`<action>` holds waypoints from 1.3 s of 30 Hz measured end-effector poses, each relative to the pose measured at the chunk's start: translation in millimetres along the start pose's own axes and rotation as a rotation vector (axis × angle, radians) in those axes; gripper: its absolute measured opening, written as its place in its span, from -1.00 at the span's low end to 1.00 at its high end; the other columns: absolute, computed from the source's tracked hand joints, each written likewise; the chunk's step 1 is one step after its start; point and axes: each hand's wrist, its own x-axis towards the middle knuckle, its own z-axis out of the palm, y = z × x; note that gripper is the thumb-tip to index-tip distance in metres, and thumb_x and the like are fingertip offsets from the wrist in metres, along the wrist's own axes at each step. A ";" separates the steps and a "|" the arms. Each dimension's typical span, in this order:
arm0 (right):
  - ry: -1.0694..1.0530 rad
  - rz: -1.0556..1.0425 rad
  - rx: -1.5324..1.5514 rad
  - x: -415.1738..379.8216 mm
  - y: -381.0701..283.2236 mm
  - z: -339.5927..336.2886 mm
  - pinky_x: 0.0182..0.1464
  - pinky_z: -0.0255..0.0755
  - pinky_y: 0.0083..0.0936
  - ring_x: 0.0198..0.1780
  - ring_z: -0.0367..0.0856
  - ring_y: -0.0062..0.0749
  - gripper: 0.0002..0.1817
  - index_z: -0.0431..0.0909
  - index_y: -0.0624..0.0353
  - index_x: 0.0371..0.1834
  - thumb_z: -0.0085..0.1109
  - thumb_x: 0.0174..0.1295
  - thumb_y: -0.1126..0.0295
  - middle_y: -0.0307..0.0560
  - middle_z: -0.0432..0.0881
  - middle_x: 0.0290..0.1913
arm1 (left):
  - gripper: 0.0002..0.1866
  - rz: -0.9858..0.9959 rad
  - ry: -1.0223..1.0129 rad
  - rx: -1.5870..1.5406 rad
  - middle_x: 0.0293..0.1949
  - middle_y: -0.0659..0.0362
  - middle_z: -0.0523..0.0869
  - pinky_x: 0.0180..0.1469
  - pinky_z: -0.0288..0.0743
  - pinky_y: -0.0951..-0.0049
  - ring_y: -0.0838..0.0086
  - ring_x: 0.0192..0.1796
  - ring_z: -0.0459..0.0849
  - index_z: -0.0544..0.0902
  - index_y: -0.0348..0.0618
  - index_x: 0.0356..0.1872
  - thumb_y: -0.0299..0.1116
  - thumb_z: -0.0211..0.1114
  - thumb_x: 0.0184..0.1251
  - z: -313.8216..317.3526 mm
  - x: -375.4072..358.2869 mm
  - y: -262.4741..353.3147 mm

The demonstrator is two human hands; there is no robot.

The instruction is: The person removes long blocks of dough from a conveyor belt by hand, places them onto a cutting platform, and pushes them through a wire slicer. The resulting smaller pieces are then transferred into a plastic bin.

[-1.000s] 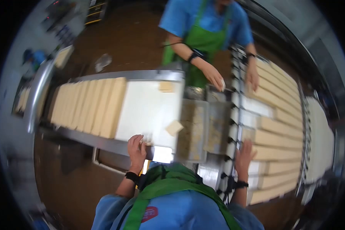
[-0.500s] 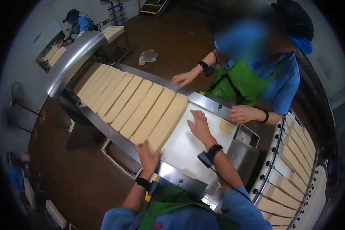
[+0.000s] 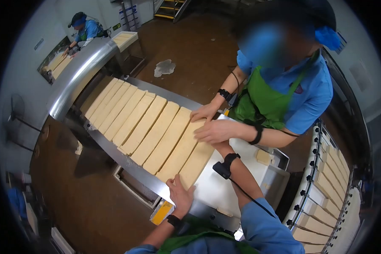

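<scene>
Starting out at ten o'clock, catching a distant person (image 3: 82, 25) bending over more pale stock, too small for any detail. Moving right, seeing the row of slabs (image 3: 135, 114) sitting further toward four o'clock along the white belt (image 3: 224, 188) than half a second ago, with less bare belt showing. Down at six o'clock, finding the left hand (image 3: 180, 195) lower than before, spread open, palm and fingers pressing flat against the near tip of the end slab (image 3: 197, 158), wrapping round nothing. Noting the end slab itself lying flat, last in the row, angled from six toward one o'clock. Judging from that: steering and squaring this slab from both ends now, no longer from one side only. Sliding on to centre, spotting the co-worker's hands (image 3: 213, 130) newly off the rail and laid on the far ends of the last slabs. Losing the right hand (image 3: 219, 146) beneath that forearm, only wrist strap and heel showing, so not telling whether spread or curled, touching slab or belt. Further right, passing a loose offcut (image 3: 263, 156) on the belt, and the side rack (image 3: 326, 178) at four o'clock, getting cut off by the dark lens edge.
</scene>
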 end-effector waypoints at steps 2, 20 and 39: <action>-0.152 0.099 -0.204 -12.4 -9.1 -30.4 0.52 0.23 -0.11 0.47 0.42 -0.15 -0.38 0.44 0.11 0.42 0.18 0.42 -0.02 0.00 0.52 0.42 | -0.08 0.030 0.001 0.015 0.20 -0.21 0.33 0.20 0.50 -0.05 -0.19 0.23 0.50 0.36 -0.21 0.41 -0.25 0.68 0.01 4.2 1.5 3.9; 0.634 0.924 -0.015 -340.5 -44.9 -112.3 0.28 0.38 0.00 0.17 0.51 0.22 -0.31 0.44 0.45 0.20 0.31 0.32 -0.01 0.37 0.54 0.11 | -0.13 0.674 -0.260 0.185 0.20 -0.13 0.46 0.30 0.45 -0.04 -0.13 0.22 0.51 0.46 -0.14 0.31 -0.33 0.68 -0.15 54.9 -17.2 39.0; 1.222 1.503 -0.289 -823.2 -3.7 -208.1 0.16 0.54 -0.07 0.04 0.72 0.15 -0.42 0.65 0.29 0.14 0.27 0.36 -0.05 0.25 0.74 0.05 | -0.20 1.255 -1.149 0.087 0.14 -0.15 0.43 0.22 0.49 -0.08 -0.16 0.21 0.55 0.39 -0.06 0.42 -0.22 0.58 0.16 103.4 -368.3 237.4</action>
